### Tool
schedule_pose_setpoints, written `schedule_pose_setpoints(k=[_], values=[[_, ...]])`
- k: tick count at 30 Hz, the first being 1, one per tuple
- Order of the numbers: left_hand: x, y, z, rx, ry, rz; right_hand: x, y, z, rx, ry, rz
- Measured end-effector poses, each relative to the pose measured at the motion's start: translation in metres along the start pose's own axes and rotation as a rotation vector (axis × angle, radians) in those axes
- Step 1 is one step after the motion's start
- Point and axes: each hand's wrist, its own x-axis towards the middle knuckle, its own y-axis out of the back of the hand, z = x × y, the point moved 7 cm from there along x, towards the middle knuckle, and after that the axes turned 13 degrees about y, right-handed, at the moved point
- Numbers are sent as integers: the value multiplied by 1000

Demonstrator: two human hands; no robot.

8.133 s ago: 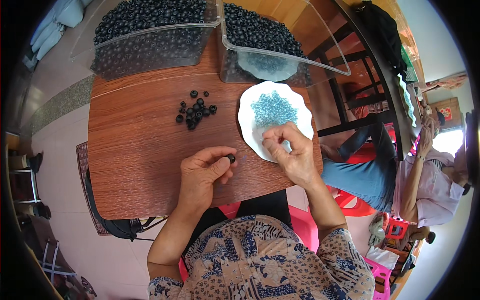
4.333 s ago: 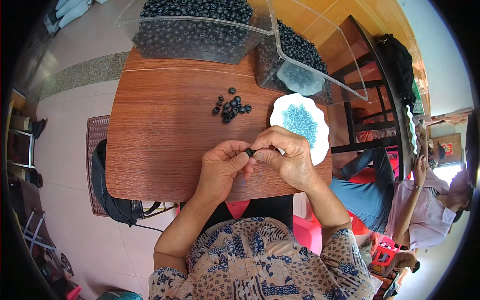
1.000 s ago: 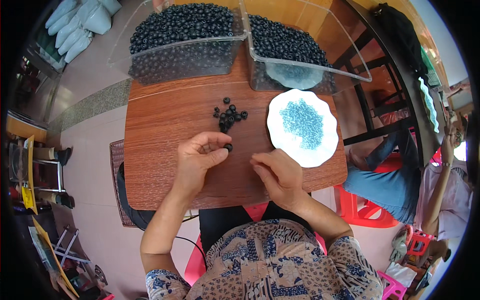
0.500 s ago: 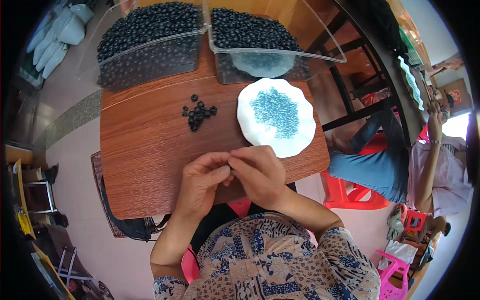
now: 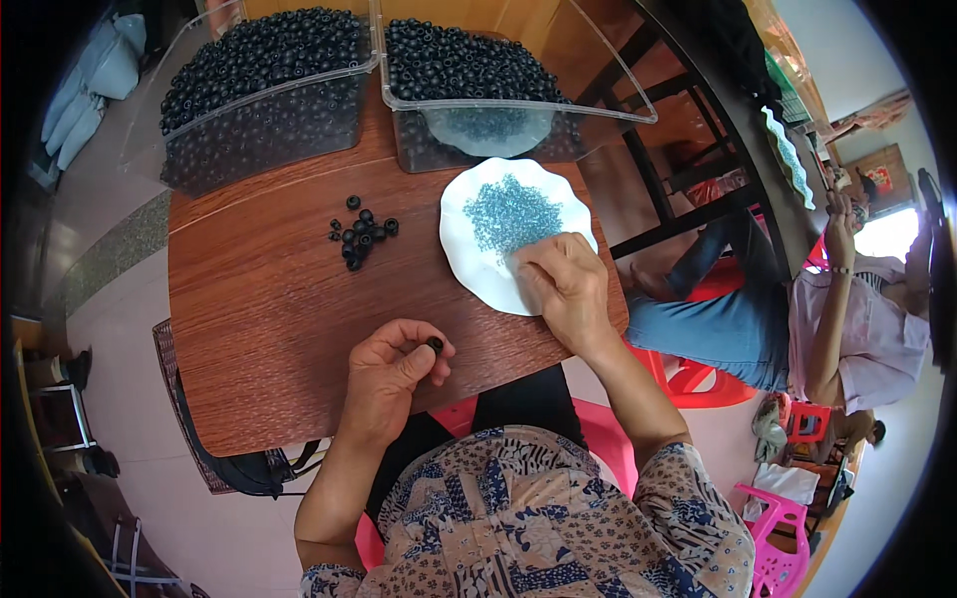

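Right hand (image 5: 570, 289) has moved over glassy beads (image 5: 506, 209) on a scalloped plate (image 5: 486, 278).

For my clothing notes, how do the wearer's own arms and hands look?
The left hand and right hand wear no gloves, and no watch or bracelet shows. The forearms are bare up to short sleeves, beige with navy-blue patches and small dark prints.

The person (image 5: 558, 538) is wearing a tan shirt (image 5: 488, 508) with navy floral patches and stripes, its short sleeves (image 5: 693, 503) repeating the print, and black trousers (image 5: 528, 407).
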Motion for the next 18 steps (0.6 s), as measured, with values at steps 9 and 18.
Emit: schedule_pose_setpoints(k=[9, 18], values=[[2, 4, 0, -36, -26, -14, 1, -30, 4, -128, 145, -170], [3, 3, 1, -49, -60, 15, 15, -21, -23, -100, 245, -173]])
